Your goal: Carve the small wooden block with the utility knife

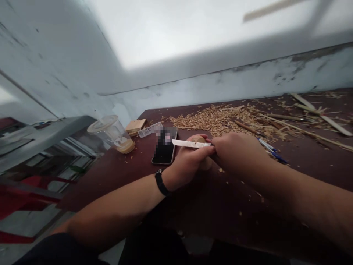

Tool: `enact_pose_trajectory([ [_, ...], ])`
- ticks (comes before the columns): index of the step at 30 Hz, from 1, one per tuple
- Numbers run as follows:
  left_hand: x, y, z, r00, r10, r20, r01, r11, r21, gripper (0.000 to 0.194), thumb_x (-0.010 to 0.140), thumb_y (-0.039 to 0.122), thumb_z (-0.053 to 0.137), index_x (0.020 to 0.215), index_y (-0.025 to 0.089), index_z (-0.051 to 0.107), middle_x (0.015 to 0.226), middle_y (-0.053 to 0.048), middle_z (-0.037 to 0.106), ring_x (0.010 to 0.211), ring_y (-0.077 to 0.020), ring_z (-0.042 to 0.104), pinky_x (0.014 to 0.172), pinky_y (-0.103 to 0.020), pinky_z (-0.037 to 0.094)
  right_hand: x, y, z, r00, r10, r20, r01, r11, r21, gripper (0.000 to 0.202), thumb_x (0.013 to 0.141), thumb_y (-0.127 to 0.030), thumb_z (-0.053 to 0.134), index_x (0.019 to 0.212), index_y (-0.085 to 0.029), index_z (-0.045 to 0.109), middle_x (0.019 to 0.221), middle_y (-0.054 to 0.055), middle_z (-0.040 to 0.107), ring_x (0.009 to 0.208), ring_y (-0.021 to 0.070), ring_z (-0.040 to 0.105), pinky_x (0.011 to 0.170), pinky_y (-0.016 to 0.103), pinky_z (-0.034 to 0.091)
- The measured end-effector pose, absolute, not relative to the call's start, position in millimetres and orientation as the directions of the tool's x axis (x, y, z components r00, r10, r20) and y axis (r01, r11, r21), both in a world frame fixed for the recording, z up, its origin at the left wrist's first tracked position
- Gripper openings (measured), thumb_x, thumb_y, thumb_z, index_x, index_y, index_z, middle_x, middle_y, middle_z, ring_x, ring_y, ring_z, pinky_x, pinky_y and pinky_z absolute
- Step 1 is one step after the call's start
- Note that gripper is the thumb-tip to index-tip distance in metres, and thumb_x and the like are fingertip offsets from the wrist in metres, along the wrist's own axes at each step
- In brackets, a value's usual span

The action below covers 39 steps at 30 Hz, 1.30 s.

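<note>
My left hand (184, 162) is wrapped round a pale piece of wood (199, 139), part of which shows above my fingers and part below them. In my right hand (234, 147) is a knife, its handle hidden in my closed fingers. The knife's light blade (190, 144) points left and lies across the wood, and my left thumb is up against its near edge. A smartphone (164, 147) with a partly blurred screen lies on the table just left of my left hand.
Wood shavings (217, 119) cover the back of the dark red table (215, 206). Blue pens (275, 154) and sticks (289, 117) lie to the right. A clear plastic cup (110, 132), a wooden block (136, 126) and a clear plastic case (150, 130) are at the left edge.
</note>
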State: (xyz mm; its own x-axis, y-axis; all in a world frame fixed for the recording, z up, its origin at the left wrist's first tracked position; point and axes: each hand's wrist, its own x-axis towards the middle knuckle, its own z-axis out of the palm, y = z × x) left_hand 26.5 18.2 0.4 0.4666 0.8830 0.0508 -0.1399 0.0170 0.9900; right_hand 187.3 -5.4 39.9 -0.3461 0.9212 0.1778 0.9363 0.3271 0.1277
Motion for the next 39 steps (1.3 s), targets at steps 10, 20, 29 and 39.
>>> enact_pose_trajectory([
  [10,22.4,18.6,0.0,0.636,0.767,0.088,-0.109,-0.023,0.994,0.042,0.084,0.039,0.083,0.112,0.016,0.063,0.08,0.001,0.059,0.061,-0.0083,0.048,0.058,-0.025,0.04,201.7,-4.0,41.3,-0.481,0.845,0.233,0.872,0.432,0.229,0.022,0.09,-0.023,0.055,0.092,-0.019,0.077,0.088,0.01,0.078,0.073,0.0234,0.07,0.059,0.032,0.035],
  [20,29.5,19.3,-11.9,0.516,0.853,0.075,-0.146,0.001,0.989,0.034,0.091,0.035,0.074,0.116,0.022,0.054,0.075,0.005,0.055,0.057,-0.0086,0.045,0.055,-0.024,0.035,208.3,12.4,19.8,-0.463,0.832,0.307,0.884,0.408,0.229,0.02,0.091,-0.018,0.051,0.082,-0.019,0.069,0.083,0.01,0.076,0.071,0.0229,0.068,0.056,0.034,0.019],
  [29,42.6,15.6,-18.5,0.355,0.931,0.082,-0.306,0.033,0.951,0.026,0.085,0.025,0.075,0.094,0.02,0.051,0.079,0.004,0.052,0.067,-0.009,0.049,0.062,-0.023,0.041,196.5,10.6,10.0,-0.33,0.892,0.307,0.942,0.293,0.163,0.021,0.093,-0.016,0.048,0.082,-0.018,0.066,0.075,0.011,0.072,0.064,0.0246,0.069,0.054,0.033,0.023],
  [39,22.9,15.7,-1.1,0.562,0.826,0.037,-0.289,0.154,0.945,0.073,0.073,0.016,0.084,0.132,0.021,0.042,0.077,0.006,0.057,0.061,-0.0095,0.053,0.061,-0.024,0.044,210.0,12.6,4.3,-0.373,0.864,0.337,0.886,0.439,-0.146,0.036,0.099,-0.05,0.044,0.082,-0.021,0.058,0.08,0.011,0.07,0.069,0.0228,0.062,0.062,0.034,0.033],
])
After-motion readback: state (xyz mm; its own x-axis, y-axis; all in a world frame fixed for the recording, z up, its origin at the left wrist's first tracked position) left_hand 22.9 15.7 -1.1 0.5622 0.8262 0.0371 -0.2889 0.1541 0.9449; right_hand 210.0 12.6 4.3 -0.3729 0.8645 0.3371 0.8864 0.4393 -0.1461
